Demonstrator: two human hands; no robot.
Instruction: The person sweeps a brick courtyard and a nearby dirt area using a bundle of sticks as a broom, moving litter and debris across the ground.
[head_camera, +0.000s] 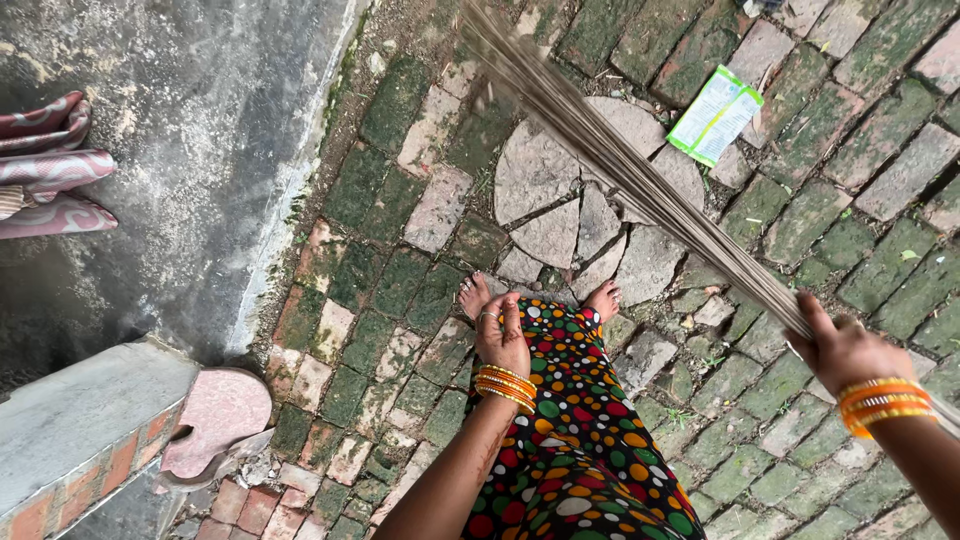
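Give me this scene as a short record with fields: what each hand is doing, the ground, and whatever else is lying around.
Left hand: left hand rests on the polka-dot garment at the knee, holding nothing; orange bangles on the wrist.
Right hand: right hand closed around the stick broom, bristles slanting up and left over the ground.
Ground: mossy brick paving with a cracked round stone slab.
Litter: green and white wrapper on the bricks.
Left edge: folded patterned cloth on concrete.
Feet: bare.
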